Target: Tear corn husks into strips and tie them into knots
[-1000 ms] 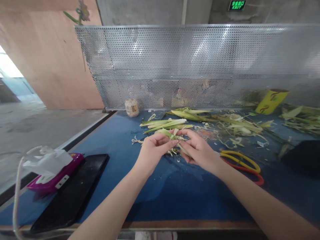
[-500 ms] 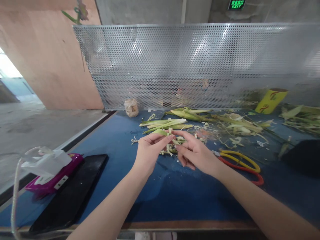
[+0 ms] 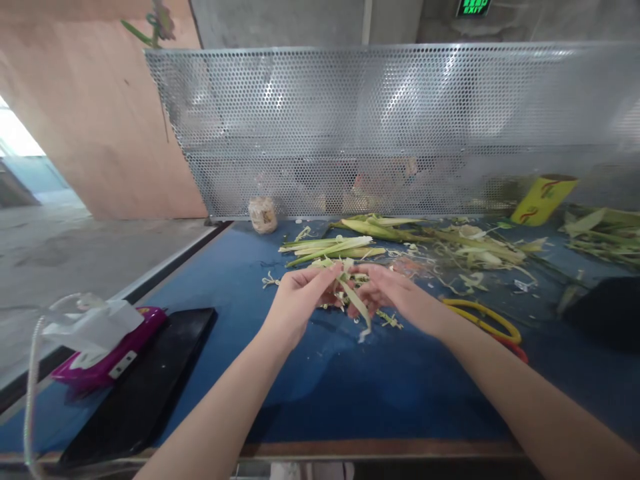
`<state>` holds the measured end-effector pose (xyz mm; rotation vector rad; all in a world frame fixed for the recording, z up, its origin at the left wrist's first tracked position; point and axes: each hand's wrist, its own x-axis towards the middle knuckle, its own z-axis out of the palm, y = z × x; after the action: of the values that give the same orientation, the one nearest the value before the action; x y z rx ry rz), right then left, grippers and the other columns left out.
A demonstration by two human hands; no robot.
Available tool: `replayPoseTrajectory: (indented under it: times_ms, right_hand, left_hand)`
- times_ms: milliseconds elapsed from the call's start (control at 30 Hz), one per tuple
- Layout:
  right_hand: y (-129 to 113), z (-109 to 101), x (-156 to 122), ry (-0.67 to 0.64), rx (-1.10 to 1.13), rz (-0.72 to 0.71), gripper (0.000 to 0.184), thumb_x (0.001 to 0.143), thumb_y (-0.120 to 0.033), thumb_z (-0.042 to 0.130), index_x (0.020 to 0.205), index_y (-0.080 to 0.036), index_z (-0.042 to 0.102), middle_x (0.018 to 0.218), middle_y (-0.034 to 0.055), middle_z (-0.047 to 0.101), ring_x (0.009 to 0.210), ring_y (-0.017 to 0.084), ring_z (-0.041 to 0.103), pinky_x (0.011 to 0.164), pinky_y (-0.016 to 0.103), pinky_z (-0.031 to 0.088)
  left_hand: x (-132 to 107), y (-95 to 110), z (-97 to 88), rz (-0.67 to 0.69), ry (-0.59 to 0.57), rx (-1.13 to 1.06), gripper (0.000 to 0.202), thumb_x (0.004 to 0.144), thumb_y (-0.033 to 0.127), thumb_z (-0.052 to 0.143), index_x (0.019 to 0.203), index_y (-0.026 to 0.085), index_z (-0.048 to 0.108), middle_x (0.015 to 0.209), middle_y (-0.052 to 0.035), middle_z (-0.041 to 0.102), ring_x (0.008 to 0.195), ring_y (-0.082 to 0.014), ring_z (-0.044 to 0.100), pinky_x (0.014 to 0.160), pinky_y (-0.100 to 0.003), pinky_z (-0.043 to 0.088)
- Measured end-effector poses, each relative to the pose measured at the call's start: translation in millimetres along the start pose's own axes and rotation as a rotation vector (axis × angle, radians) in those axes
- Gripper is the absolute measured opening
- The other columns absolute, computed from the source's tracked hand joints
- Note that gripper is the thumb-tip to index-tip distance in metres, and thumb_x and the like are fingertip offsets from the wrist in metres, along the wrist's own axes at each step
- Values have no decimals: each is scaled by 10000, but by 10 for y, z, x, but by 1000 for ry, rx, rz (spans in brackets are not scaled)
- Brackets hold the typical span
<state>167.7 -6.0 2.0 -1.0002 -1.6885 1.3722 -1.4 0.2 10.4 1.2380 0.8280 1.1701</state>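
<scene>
My left hand (image 3: 300,293) pinches a pale green corn husk strip (image 3: 356,303) between thumb and fingers, over the middle of the blue table. The loose end of the strip dangles towards me. Facing it, my right hand (image 3: 395,293) has its fingers curled at the same strip, index finger close to the left fingertips; its thumb is hard to make out. Below and behind the hands lie small knotted husk pieces (image 3: 390,320), partly hidden by the fingers. Cut husk strips (image 3: 335,248) lie in a bundle just beyond.
Scissors with yellow and red handles (image 3: 483,319) lie partly under my right forearm. Husk scraps (image 3: 475,247) spread at the back right, near a yellow tube (image 3: 544,200). A black tablet-like slab (image 3: 145,380) and purple power strip (image 3: 110,353) sit left. A perforated metal screen (image 3: 320,107) stands behind.
The strip's long end now hangs down between my hands. My right hand has turned and its fingers have drawn up around the strip; my left hand keeps its place.
</scene>
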Motion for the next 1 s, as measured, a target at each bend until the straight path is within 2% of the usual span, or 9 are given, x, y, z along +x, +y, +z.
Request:
replayPoseTrajectory:
  times_ms: [33,100,200,300,467,667,767,867,1000]
  right_hand:
    - [23,-11,23,10,-29,13,500,872,-529,318,1153,-178,535,759,70,649,727,175,620,611,285,454]
    - [58,-13,57,47,-89,12,515,846,-566,336,1037,-184,624,771,65,630,701,160,585,594,274,428]
    - [70,14,72,173,-129,-23,421,810,-523,451,1028,-219,645,595,-4,520,518,107,447,505,242,347]
    - [63,25,68,289,-70,-35,359,767,-454,548,986,-199,673,487,-47,368,466,87,307,466,236,256]
    - [74,27,77,319,183,-117,251,718,-377,621,836,-172,706,513,-49,351,483,73,279,470,242,227]
    - [62,43,57,421,200,-207,194,708,-340,638,731,-157,698,481,-59,315,448,61,245,444,246,165]
    - [53,10,54,377,233,-189,171,728,-323,624,714,-161,678,471,-63,315,432,56,243,437,241,187]
    - [41,-13,58,285,276,-141,174,753,-335,600,713,-172,647,526,-49,387,436,53,274,428,226,223]
    - [48,42,56,153,247,-122,236,784,-382,556,922,-207,635,662,-10,513,533,82,418,488,222,333]
  left_hand:
    - [-7,-1,6,-9,-14,22,252,683,381,655,644,137,704,605,-34,648,538,-100,542,530,-224,455]
    - [-18,-12,23,-7,-22,88,266,672,390,662,599,136,690,538,-22,618,474,-79,497,463,-203,419]
    - [-27,-34,49,-9,-40,174,246,659,373,673,596,135,691,539,-25,617,433,-71,457,410,-201,376]
    - [-30,-53,64,-19,-69,230,221,657,347,673,616,132,700,629,-52,666,436,-78,473,439,-223,402]
    - [-28,-52,63,-7,-72,242,187,667,304,664,586,137,685,610,-33,659,443,-76,490,477,-223,426]
    - [-36,-32,62,-6,-90,241,182,670,287,664,565,140,671,589,-21,646,434,-74,493,473,-219,427]
    - [-42,-40,64,-14,-86,220,192,659,307,676,568,137,677,598,-28,653,446,-83,506,480,-226,438]
    - [-44,-39,82,-32,-54,118,254,683,375,645,625,135,702,622,-43,661,519,-117,550,498,-242,463]
    - [-29,-34,88,-22,-26,59,265,698,385,625,701,138,721,622,-42,660,577,-148,573,509,-261,486]
